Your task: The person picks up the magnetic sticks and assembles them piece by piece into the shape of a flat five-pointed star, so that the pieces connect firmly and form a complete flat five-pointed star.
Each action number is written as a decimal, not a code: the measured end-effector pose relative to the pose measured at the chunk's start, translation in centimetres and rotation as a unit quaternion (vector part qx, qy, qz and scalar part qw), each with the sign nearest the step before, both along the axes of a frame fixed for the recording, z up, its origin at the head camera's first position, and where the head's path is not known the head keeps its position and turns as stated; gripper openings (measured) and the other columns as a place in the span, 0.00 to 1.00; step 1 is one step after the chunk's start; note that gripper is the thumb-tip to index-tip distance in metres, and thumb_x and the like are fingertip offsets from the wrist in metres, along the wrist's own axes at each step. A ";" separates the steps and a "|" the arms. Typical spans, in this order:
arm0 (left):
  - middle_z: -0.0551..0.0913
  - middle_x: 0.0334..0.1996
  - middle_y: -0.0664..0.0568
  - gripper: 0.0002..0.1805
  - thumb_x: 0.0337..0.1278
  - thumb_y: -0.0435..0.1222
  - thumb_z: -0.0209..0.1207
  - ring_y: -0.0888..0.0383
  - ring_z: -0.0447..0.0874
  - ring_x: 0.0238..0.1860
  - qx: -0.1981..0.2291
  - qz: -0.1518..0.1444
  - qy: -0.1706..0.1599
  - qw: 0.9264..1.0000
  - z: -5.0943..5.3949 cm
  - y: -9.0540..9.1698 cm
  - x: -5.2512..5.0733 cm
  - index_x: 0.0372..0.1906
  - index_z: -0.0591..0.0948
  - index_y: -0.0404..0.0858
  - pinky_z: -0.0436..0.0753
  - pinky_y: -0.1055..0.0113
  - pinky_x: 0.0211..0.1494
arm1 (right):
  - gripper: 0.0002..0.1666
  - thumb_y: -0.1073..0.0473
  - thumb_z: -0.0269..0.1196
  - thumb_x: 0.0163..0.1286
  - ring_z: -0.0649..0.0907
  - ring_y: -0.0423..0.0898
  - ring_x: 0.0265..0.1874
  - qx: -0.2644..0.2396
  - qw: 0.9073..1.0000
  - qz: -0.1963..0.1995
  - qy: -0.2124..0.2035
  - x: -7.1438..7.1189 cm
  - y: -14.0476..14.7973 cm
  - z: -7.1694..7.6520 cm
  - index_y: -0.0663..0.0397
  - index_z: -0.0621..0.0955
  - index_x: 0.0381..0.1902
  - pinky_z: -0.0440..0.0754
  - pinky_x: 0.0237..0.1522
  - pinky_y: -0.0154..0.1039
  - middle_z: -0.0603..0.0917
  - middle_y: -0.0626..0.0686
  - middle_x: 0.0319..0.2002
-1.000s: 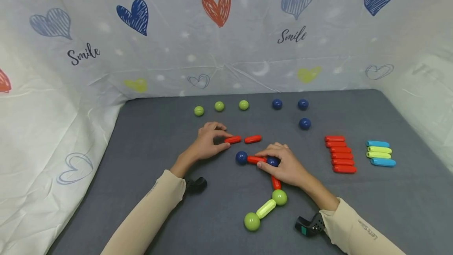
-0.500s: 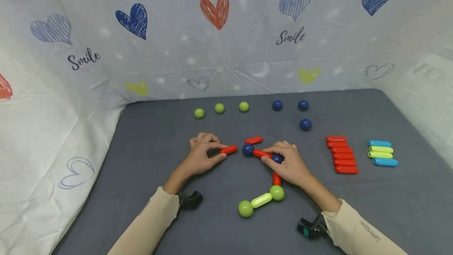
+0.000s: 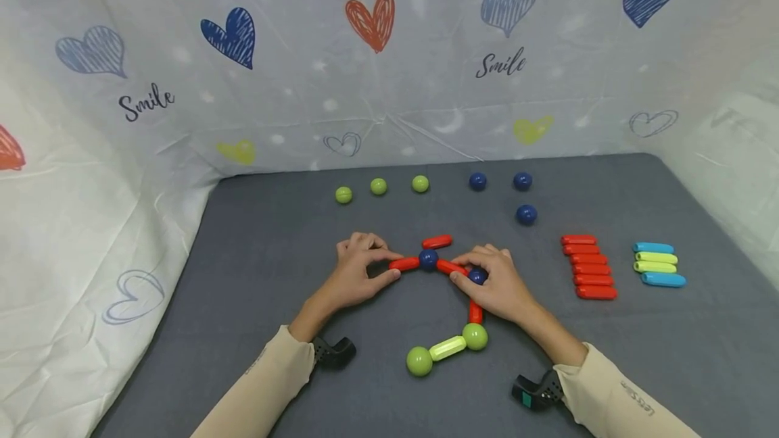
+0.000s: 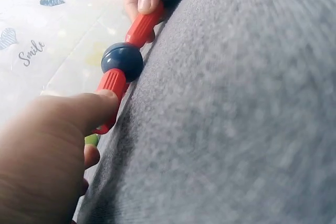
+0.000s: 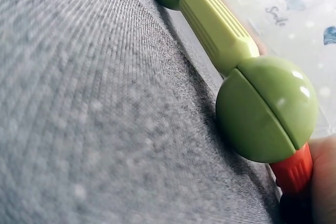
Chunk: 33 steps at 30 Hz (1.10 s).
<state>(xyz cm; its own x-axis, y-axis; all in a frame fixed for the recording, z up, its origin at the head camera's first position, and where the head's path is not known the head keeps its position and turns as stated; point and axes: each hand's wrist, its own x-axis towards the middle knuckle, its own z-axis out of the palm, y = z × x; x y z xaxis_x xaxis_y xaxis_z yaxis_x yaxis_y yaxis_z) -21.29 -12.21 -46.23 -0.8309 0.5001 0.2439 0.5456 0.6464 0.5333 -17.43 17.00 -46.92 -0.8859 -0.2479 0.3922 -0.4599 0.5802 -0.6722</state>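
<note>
On a dial centred within the curved chain (image 3: 475, 316), the left hand (image 3: 365, 272) pinches a red rod (image 3: 404, 264) at 11 o'clock, its tip meeting the blue ball (image 3: 429, 260) at 12 (whether fully seated cannot be told). The right hand (image 3: 491, 280) pinches the second red rod (image 3: 449, 266), at 1, beside another blue ball (image 3: 477, 277) at 2. Already joined are a third red rod (image 3: 475, 308) at 3, a green ball (image 3: 475, 336) at 4, a yellow-green rod (image 3: 447, 348) at 5 and an end green ball (image 3: 419, 361) at 6. The chain seems part-built, its ends well apart. Unused lie a loose red rod (image 3: 437, 241) just beyond 12, spare green balls (image 3: 379, 186) toward 11, spare blue balls (image 3: 523, 181) toward 1, and rows of rods (image 3: 590, 268) toward 3.
</note>
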 end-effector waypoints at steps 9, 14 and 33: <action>0.78 0.49 0.52 0.12 0.58 0.50 0.71 0.50 0.67 0.54 -0.008 0.040 0.024 0.999 -0.2 0.2 0.1 0.45 0.89 0.53 0.56 0.45 0.59 | 0.11 0.58 0.73 0.61 0.73 0.36 0.28 0.004 1.000 -0.024 -0.004 0.2 -0.3 0.2 0.47 0.89 0.43 0.58 0.41 0.39 0.79 0.42 0.25; 0.78 0.47 0.51 0.12 0.58 0.50 0.71 0.50 0.68 0.52 -0.007 0.059 0.038 0.997 -0.2 0.5 0.3 0.45 0.89 0.52 0.58 0.45 0.58 | 0.12 0.57 0.73 0.61 0.72 0.35 0.24 0.027 0.999 -0.025 -0.020 0.5 -0.4 0.7 0.47 0.88 0.43 0.61 0.40 0.39 0.78 0.41 0.25; 0.78 0.46 0.51 0.12 0.59 0.50 0.70 0.50 0.67 0.50 -0.007 0.059 0.058 0.997 -0.3 1.3 0.8 0.46 0.90 0.53 0.56 0.46 0.55 | 0.21 0.46 0.71 0.64 0.69 0.35 0.15 0.090 0.994 -0.006 -0.057 0.9 -0.5 1.8 0.47 0.86 0.52 0.66 0.21 0.32 0.72 0.38 0.16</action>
<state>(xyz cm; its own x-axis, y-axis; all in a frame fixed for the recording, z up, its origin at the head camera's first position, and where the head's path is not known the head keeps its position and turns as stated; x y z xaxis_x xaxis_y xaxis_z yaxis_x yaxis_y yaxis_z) -20.51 -10.94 -46.53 -0.8504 0.4053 0.3355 0.5235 0.7160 0.4619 -16.50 16.54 -45.16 -0.9254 -0.2939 0.2392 -0.3788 0.7009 -0.6043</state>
